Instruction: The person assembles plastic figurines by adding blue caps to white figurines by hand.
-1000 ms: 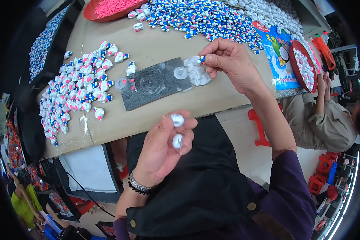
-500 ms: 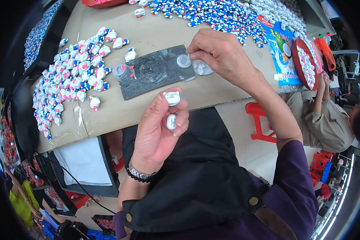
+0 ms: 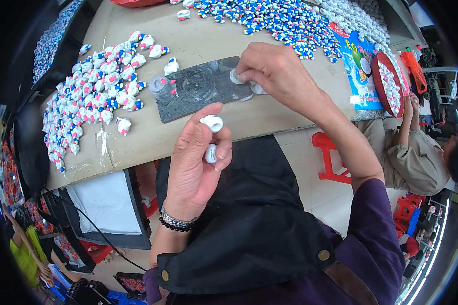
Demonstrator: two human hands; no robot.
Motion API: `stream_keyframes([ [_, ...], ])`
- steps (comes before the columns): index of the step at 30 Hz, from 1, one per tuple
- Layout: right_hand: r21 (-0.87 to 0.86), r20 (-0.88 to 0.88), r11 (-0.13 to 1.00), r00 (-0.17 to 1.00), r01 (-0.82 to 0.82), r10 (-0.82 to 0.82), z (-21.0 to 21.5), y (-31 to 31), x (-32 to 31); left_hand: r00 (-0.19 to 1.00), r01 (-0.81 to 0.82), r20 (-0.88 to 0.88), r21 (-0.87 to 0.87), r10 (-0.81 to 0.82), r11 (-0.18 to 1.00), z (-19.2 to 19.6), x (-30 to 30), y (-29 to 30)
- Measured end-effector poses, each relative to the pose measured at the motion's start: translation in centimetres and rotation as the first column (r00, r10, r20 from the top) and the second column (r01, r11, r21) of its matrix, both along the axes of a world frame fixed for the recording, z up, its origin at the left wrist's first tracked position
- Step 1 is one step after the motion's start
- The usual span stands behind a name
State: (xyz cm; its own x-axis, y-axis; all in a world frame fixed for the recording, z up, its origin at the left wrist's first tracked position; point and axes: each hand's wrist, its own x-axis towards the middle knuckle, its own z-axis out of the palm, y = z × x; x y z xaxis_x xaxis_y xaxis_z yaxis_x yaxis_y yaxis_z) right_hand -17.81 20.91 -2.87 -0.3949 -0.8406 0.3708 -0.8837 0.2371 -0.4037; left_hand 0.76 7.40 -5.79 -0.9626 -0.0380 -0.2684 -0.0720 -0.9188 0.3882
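1 downward head view, edges unclear

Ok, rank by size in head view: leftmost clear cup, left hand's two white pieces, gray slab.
1. Gray slab
2. Leftmost clear cup
3. Two white pieces: the lower is partly hidden, so their order is unsure

A workshop for small goods

Small white, blue and pink figures (image 3: 94,84) crowd the long desk (image 3: 213,43) in bulk, with a heap of blue-and-white parts (image 3: 280,28) behind. A seated person (image 3: 417,160) works near a red tray (image 3: 378,87) of white pieces; a plastic stool (image 3: 320,140) and strip lighting (image 3: 438,243) suit a production floor.
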Motion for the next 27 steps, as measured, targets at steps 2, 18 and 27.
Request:
stream_keyframes([
  [2, -0.081, 0.065, 0.996, 0.998, 0.021, -0.016, 0.1, 0.0, 0.0, 0.998, 0.024, 0.062, -0.039, -0.022, 0.999, 0.7, -0.3, 0.0],
  [18, -0.356, 0.852, 0.838, 0.512, 0.413, 0.109, 1.3, 0.4, 6.8, 0.997, -0.072, -0.010, -0.164, 0.072, 0.984, 0.5, -2.4, 2.3],
  [27, -0.378, 0.621, 0.870, 0.784, 0.316, -0.015, 0.5, 0.5, 7.0, 0.976, -0.212, -0.161, -0.518, 0.149, 0.828, -0.4, -2.0, 2.5],
])
